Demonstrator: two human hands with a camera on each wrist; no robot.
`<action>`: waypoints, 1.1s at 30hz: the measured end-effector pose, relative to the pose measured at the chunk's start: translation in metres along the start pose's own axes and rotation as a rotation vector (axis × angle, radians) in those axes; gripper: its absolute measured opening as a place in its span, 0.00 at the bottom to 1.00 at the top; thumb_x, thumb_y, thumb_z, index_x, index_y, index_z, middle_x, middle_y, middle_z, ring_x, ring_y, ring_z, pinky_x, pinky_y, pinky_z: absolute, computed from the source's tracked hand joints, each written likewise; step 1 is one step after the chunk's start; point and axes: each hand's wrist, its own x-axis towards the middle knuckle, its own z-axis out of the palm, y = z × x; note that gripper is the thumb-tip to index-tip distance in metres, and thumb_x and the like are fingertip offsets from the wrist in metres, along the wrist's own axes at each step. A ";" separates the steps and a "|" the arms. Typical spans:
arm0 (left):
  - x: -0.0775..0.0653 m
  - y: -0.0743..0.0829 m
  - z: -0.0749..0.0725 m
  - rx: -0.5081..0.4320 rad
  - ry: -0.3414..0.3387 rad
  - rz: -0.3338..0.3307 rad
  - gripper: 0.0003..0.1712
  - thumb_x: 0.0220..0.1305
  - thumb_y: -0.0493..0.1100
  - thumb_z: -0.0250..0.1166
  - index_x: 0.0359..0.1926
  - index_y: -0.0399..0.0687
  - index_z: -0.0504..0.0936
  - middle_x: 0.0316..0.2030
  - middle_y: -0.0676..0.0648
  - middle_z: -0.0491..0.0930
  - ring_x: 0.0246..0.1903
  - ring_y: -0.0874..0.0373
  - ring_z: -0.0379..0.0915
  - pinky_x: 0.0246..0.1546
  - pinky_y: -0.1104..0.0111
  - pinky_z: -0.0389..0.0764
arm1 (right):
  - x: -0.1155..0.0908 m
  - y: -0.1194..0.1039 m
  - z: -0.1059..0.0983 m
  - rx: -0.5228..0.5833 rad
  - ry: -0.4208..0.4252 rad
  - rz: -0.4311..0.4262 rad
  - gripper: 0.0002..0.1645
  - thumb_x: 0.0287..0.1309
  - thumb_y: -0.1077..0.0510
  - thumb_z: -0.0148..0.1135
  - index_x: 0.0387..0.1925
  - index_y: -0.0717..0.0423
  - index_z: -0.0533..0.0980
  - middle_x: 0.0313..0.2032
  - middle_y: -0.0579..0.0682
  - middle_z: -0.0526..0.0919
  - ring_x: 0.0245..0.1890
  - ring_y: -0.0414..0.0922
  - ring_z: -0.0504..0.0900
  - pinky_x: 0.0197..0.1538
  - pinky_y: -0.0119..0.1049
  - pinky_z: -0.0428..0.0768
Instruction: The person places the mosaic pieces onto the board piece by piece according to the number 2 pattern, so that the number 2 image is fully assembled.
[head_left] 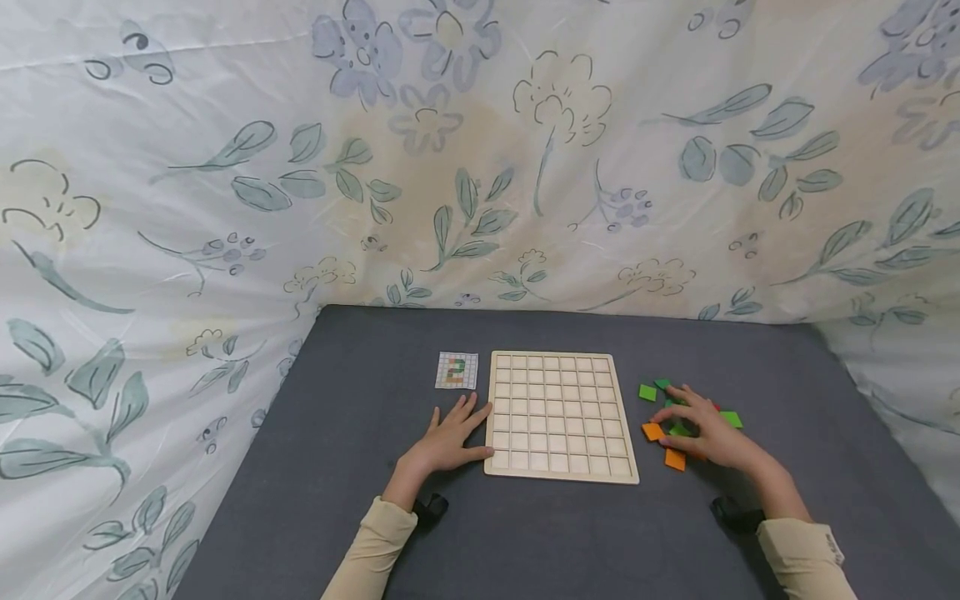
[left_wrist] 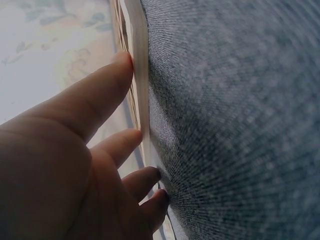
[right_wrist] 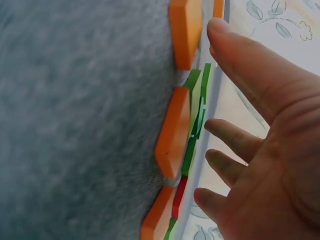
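Observation:
My left hand (head_left: 447, 442) lies with its fingers spread at the left edge of a square wooden grid board (head_left: 626, 467). In the left wrist view its thumb (left_wrist: 122, 70) touches the board's pale side (left_wrist: 142, 85). My right hand (head_left: 708, 429) is over a loose group of coloured tiles to the right of the board. Its thumb and index finger pinch an orange tile (head_left: 652, 431), whose edge shows past the thumb (right_wrist: 240, 50) in the right wrist view. Another orange tile (head_left: 675, 459) lies below the hand. A green tile (head_left: 647, 392) is above the pinched one.
A small card (head_left: 442, 375) with a coloured grid pattern lies left of the board. Green tiles (head_left: 731, 419) and a red tile (right_wrist: 180, 197) lie partly under the right hand. Floral cloth (head_left: 480, 167) hangs behind and beside the dark table (head_left: 555, 533).

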 end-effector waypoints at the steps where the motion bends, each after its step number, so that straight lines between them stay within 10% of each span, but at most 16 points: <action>1: 0.000 0.000 0.000 0.000 0.000 0.001 0.43 0.61 0.59 0.59 0.72 0.52 0.53 0.72 0.39 0.43 0.71 0.42 0.35 0.63 0.35 0.35 | 0.001 -0.001 0.000 0.000 0.001 0.002 0.15 0.50 0.51 0.69 0.41 0.46 0.79 0.64 0.74 0.55 0.64 0.76 0.41 0.56 0.77 0.38; 13: -0.001 -0.001 0.000 -0.005 0.003 0.008 0.43 0.62 0.59 0.58 0.72 0.52 0.53 0.72 0.40 0.43 0.71 0.43 0.35 0.63 0.36 0.34 | 0.021 -0.018 0.004 -0.046 0.048 -0.028 0.16 0.51 0.48 0.67 0.43 0.47 0.79 0.65 0.69 0.57 0.63 0.71 0.52 0.55 0.71 0.57; 33: -0.001 -0.002 0.000 0.005 0.001 0.001 0.43 0.62 0.60 0.58 0.72 0.53 0.53 0.72 0.40 0.43 0.71 0.43 0.35 0.63 0.36 0.35 | 0.068 -0.044 0.025 0.003 0.067 -0.135 0.14 0.54 0.52 0.65 0.43 0.51 0.79 0.62 0.70 0.61 0.62 0.69 0.58 0.55 0.68 0.62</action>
